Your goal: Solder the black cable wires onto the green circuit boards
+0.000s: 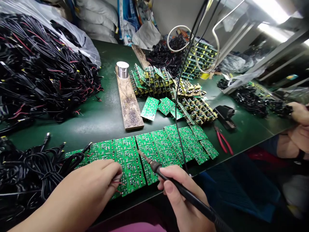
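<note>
My right hand grips a soldering iron by its black handle, the tip pointing up and left over the row of green circuit boards. My left hand is closed in a pinch above the boards at the left. Thin red wire ends stick out from its fingertips, next to a board. Bundled black cables with metal plugs lie to the left of this hand, partly over the leftmost boards. The iron's tip appears above the boards; I cannot tell whether it touches one.
A solder spool stands on a scorched wooden plank. Behind the row, stacked boards are piled up. A large cable heap fills the left. Red-handled pliers lie at right, near another person's hand. A black cord hangs down.
</note>
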Demonstrator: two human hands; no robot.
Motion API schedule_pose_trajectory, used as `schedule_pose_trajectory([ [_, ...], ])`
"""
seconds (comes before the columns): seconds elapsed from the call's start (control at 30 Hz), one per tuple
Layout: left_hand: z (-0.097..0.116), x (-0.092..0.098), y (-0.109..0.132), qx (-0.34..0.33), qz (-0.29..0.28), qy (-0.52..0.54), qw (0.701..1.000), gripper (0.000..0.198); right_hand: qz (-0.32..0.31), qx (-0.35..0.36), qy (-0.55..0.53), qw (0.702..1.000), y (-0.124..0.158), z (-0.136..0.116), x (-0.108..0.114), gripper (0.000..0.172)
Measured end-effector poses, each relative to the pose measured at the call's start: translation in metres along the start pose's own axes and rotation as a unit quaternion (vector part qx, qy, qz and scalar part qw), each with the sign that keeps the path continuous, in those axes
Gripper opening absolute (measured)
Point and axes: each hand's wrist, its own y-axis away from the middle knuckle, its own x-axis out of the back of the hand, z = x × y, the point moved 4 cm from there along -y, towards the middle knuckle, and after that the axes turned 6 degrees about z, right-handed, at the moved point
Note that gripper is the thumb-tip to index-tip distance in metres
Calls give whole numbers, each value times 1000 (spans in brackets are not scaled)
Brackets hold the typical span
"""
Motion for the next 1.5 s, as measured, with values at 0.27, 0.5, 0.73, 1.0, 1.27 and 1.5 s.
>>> schedule_pose_trajectory([
  [0.27, -6, -9, 4, 48, -23, -31, 998, 42, 4, -107, -3, 994, 23, 10, -9, 14],
  [0.5, -7, -12, 4, 46, -20, -22, 999, 41, -21, -66, -23, 997, 17, 12, -14, 14],
  [0.73, -6, -10, 4, 36, -21, -26, 999, 42, -37, -72, -5, 997, 15, 4, -13, 13],
  [1.0, -7, -11, 5, 13, -6, -31, 999, 46, -93, 67, 51, 992, -10, -34, -4, 13],
  [1.27, -2, -7, 3, 14, -15, -38, 999, 40, 62, -42, 64, 995, 14, -19, -6, 17],
  [1.5, -7, 12, 5, -71, 85, 8, 994, 36, 50, -58, 53, 996, 13, -9, -2, 17],
])
